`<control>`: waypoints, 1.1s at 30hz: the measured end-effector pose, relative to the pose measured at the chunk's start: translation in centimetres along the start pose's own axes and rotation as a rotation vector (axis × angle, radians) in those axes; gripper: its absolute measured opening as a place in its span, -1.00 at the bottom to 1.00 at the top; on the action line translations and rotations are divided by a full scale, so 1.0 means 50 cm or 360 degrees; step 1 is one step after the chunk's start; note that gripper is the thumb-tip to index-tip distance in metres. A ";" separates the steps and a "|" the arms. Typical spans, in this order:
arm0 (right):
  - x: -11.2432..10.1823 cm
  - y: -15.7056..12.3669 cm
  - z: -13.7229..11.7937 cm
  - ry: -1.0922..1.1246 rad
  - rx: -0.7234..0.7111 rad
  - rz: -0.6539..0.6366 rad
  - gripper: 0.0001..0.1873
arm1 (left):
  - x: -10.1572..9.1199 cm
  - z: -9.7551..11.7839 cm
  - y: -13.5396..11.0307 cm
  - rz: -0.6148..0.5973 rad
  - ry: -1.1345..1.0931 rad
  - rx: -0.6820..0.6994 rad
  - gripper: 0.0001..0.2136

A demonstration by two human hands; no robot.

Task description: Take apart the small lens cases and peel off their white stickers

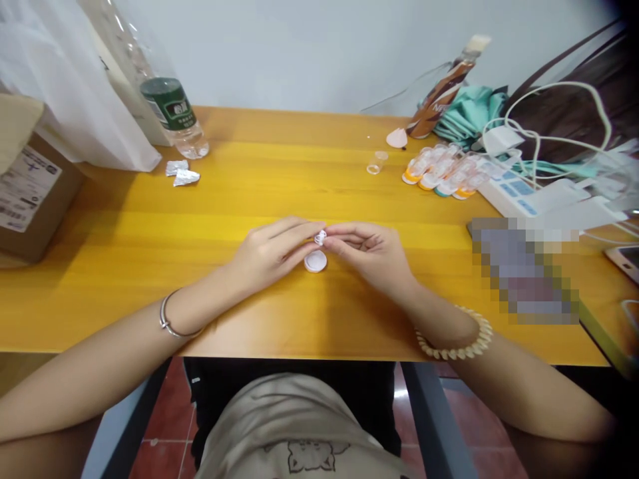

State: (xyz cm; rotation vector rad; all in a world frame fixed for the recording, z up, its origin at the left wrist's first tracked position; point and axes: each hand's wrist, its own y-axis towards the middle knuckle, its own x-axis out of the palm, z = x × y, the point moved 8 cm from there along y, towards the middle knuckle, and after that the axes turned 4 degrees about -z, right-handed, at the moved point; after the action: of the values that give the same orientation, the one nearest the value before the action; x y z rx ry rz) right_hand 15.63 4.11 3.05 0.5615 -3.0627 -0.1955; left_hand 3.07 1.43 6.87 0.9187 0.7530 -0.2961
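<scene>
Between the fingertips of my two hands is a small white piece (pixel 320 237) with an openwork look, too small to name. My left hand (pixel 274 247) pinches it from the left with thumb and forefinger. From the right, my right hand (pixel 369 251) pinches the same piece, its other fingers curled. Just below the fingertips, a small round white lid-like dish (pixel 315 261) lies on the wooden table (pixel 279 326). Its inside faces up, and neither hand appears to hold it.
Left: a cardboard box (pixel 40 199), a water bottle (pixel 174 113) and foil scraps (pixel 184 177). Back right: a clear little cup (pixel 377 162), several capped clear containers (pixel 444 171), a brown drink bottle (pixel 442 93) and a power strip (pixel 514 189) with cables. A pixelated flat object (pixel 522 269) lies right.
</scene>
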 end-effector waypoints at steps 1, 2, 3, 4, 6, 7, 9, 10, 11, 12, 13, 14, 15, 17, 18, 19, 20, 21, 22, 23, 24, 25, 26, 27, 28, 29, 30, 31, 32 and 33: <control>-0.001 0.000 -0.001 0.0009 0.0000 0.0007 -0.82 | -0.001 0.004 0.001 0.0018 0.0018 0.0020 -0.77; -0.003 0.000 -0.002 0.0016 0.0001 0.0018 -0.81 | -0.001 0.007 0.002 0.0039 0.0029 0.0037 -0.78; -0.005 0.000 -0.002 0.0016 0.0007 0.0025 -0.81 | -0.001 0.010 0.004 0.0057 0.0041 0.0050 -0.79; -0.006 0.000 -0.001 0.0009 0.0012 0.0028 -0.81 | -0.001 0.012 0.005 0.0068 0.0057 0.0060 -0.79; -0.006 0.001 0.000 -0.0019 0.0020 0.0020 -0.81 | 0.004 0.015 0.005 0.0051 0.0114 0.0074 -0.80; -0.005 0.001 0.001 -0.0036 0.0023 0.0010 -0.81 | 0.007 0.016 0.004 0.0033 0.0160 0.0090 -0.80; 0.001 0.002 0.001 -0.0066 0.0024 -0.0013 -0.81 | 0.010 0.020 -0.002 0.0018 0.0279 0.0147 -0.80; 0.004 0.002 0.001 -0.0080 0.0020 -0.0019 -0.81 | 0.010 0.023 -0.006 0.0023 0.0340 0.0187 -0.79; 0.007 0.001 0.000 -0.0094 0.0018 -0.0028 -0.81 | 0.009 0.025 -0.010 0.0035 0.0396 0.0231 -0.79; 0.010 0.001 0.000 -0.0109 0.0014 -0.0037 -0.81 | 0.008 0.027 -0.015 0.0054 0.0442 0.0270 -0.79; 0.014 0.001 -0.001 -0.0124 0.0009 -0.0046 -0.81 | 0.007 0.028 -0.019 0.0074 0.0474 0.0299 -0.79; 0.017 0.001 -0.002 -0.0143 0.0004 -0.0053 -0.80 | 0.006 0.028 -0.022 0.0092 0.0495 0.0317 -0.79; 0.019 0.001 -0.002 -0.0165 0.0000 -0.0057 -0.79 | 0.006 0.027 -0.025 0.0104 0.0504 0.0323 -0.78; 0.020 0.001 -0.004 -0.0216 -0.0012 -0.0039 -0.79 | 0.009 0.023 -0.027 0.0110 0.0494 0.0317 -0.78; 0.019 0.000 -0.004 -0.0242 -0.0018 -0.0023 -0.79 | 0.010 0.022 -0.027 0.0109 0.0474 0.0308 -0.79; 0.017 -0.001 -0.005 -0.0266 -0.0022 -0.0007 -0.80 | 0.011 0.021 -0.027 0.0111 0.0448 0.0293 -0.79; 0.016 -0.001 -0.005 -0.0284 -0.0024 0.0006 -0.81 | 0.011 0.019 -0.027 0.0115 0.0421 0.0273 -0.79; 0.016 -0.002 -0.006 -0.0296 -0.0025 0.0014 -0.81 | 0.011 0.018 -0.027 0.0121 0.0398 0.0251 -0.79; 0.015 -0.003 -0.006 -0.0304 -0.0025 0.0019 -0.82 | 0.011 0.018 -0.026 0.0126 0.0383 0.0235 -0.79; 0.015 -0.004 -0.007 -0.0307 -0.0024 0.0018 -0.82 | 0.011 0.018 -0.026 0.0130 0.0372 0.0221 -0.79; 0.016 -0.005 -0.007 -0.0305 -0.0025 0.0020 -0.82 | 0.010 0.019 -0.025 0.0135 0.0361 0.0212 -0.79; 0.016 -0.005 -0.008 -0.0302 -0.0025 0.0019 -0.82 | 0.010 0.020 -0.025 0.0138 0.0345 0.0207 -0.80; 0.017 -0.005 -0.009 -0.0297 -0.0024 0.0015 -0.82 | 0.009 0.021 -0.024 0.0143 0.0326 0.0207 -0.80; 0.018 -0.006 -0.010 -0.0293 -0.0026 0.0014 -0.82 | 0.009 0.022 -0.024 0.0148 0.0310 0.0209 -0.80; 0.018 -0.006 -0.011 -0.0290 -0.0027 0.0016 -0.82 | 0.009 0.023 -0.024 0.0156 0.0303 0.0212 -0.80; 0.018 -0.006 -0.011 -0.0291 -0.0024 0.0020 -0.81 | 0.009 0.023 -0.024 0.0165 0.0310 0.0219 -0.80; 0.018 -0.006 -0.011 -0.0292 -0.0021 0.0028 -0.81 | 0.010 0.024 -0.024 0.0168 0.0331 0.0229 -0.80; 0.017 -0.005 -0.011 -0.0293 -0.0015 0.0037 -0.81 | 0.010 0.025 -0.025 0.0176 0.0361 0.0240 -0.80; 0.016 -0.005 -0.010 -0.0292 -0.0006 0.0044 -0.81 | 0.011 0.026 -0.025 0.0181 0.0393 0.0252 -0.80; 0.016 -0.004 -0.008 -0.0288 0.0006 0.0046 -0.82 | 0.011 0.027 -0.025 0.0185 0.0419 0.0262 -0.80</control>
State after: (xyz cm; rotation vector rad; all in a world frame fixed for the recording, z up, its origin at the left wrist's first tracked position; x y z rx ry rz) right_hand 14.98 3.59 3.43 0.5267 -3.2440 -0.2537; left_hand 3.43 -0.35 6.23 1.1677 0.9221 -0.1366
